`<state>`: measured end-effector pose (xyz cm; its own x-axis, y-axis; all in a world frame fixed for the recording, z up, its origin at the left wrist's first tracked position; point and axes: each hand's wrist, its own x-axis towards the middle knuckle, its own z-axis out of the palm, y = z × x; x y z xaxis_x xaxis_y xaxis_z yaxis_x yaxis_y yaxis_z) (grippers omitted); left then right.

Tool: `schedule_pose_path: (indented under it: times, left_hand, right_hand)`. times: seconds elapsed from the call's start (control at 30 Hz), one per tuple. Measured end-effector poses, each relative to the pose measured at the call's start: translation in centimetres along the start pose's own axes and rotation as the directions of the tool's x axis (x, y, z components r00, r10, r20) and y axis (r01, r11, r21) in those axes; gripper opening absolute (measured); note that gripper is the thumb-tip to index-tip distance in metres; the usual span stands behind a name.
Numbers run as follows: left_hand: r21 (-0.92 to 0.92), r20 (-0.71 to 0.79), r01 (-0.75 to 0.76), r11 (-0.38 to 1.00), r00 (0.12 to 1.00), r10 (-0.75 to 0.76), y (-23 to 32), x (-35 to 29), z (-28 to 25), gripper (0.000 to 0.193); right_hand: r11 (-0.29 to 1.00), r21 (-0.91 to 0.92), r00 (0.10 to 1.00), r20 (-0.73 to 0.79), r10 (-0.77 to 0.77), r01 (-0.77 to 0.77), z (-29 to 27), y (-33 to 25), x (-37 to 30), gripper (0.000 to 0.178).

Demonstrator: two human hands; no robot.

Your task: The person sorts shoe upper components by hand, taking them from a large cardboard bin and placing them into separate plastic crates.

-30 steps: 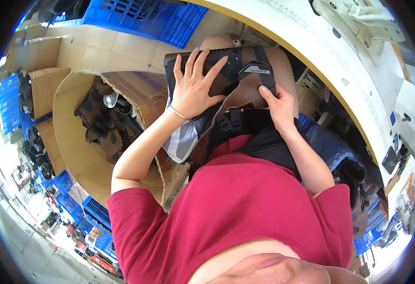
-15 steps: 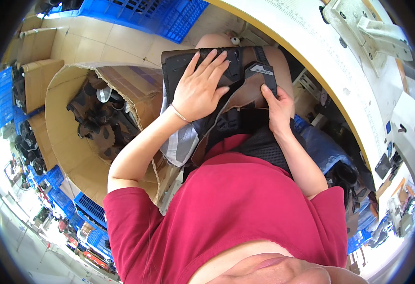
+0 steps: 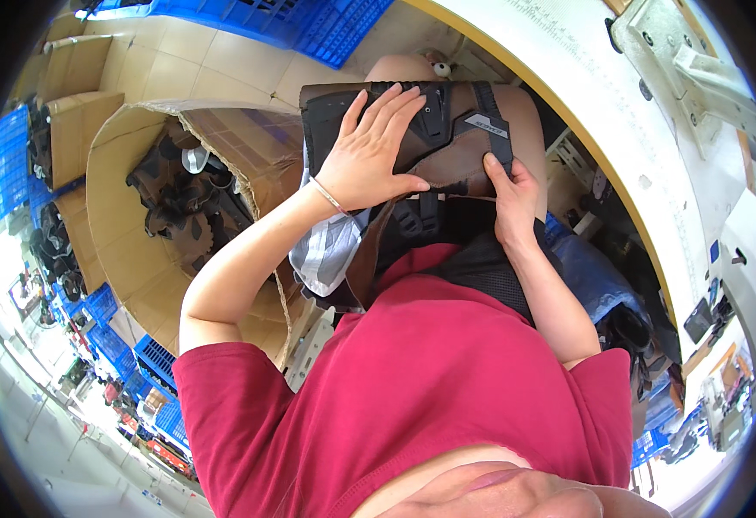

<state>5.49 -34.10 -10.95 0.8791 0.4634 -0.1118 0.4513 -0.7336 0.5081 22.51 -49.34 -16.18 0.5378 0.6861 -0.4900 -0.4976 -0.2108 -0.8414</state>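
Note:
Across my lap lies a brown and black stitched piece point(image 3: 456, 161), its exact kind unclear, with dark straps and a silver-grey lining point(image 3: 326, 256) hanging at its near left side. My left hand point(image 3: 373, 148) rests flat on the black left part, fingers stretched out and thumb near the edge of the brown panel. Between thumb and fingers, my right hand point(image 3: 513, 190) grips the lower end of a black tab point(image 3: 488, 131) with a pale label. Part of that grip is hidden behind the tab.
To the left stands an open cardboard box point(image 3: 106, 198) holding brown and black pieces point(image 3: 190, 203). A blue crate point(image 3: 326, 34) is at the far side. The yellow-edged white table point(image 3: 585, 78) curves along the right, with blue plastic sheeting point(image 3: 589, 276) below it.
The brown panel now lies flatter and spreads wider. My left thumb has moved onto its near edge. My right hand, still gripping the tab, has shifted slightly right.

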Motion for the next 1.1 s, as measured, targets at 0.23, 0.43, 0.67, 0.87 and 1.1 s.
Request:
schedule_pose_path:
  times: [0.23, 0.43, 0.67, 0.87, 1.1]
  left_hand:
    - [0.061, -0.004, 0.030, 0.998, 1.000, -0.030, -0.7, 0.0, 0.2, 0.103]
    - [0.043, 0.022, 0.063, 0.997, 0.998, -0.064, -0.4, -0.1, 0.1, 0.104]
    - [0.063, 0.025, 0.100, 0.993, 0.994, -0.102, -1.3, -0.5, -0.2, 0.109]
    - [0.091, -0.005, 0.079, 0.993, 0.997, -0.079, -1.0, -0.9, -0.6, 0.110]
    - [0.060, -0.012, 0.007, 0.998, 1.000, -0.007, -2.1, -1.7, 0.1, 0.108]
  right_hand:
    - [0.996, -0.077, 0.998, 0.042, -0.042, 0.046, 0.2, 0.0, 0.7, 0.021]
    - [0.979, -0.201, 0.997, 0.071, 0.036, -0.021, -0.7, 0.8, 1.8, 0.026]
    - [0.937, -0.331, 0.973, 0.158, 0.169, -0.109, -0.2, 0.1, 3.6, 0.034]
    - [0.988, -0.152, 0.923, 0.380, 0.057, 0.002, 2.0, -3.1, 5.0, 0.040]
    - [0.962, -0.159, 0.860, 0.432, 0.271, -0.224, 2.4, -2.8, 5.9, 0.040]
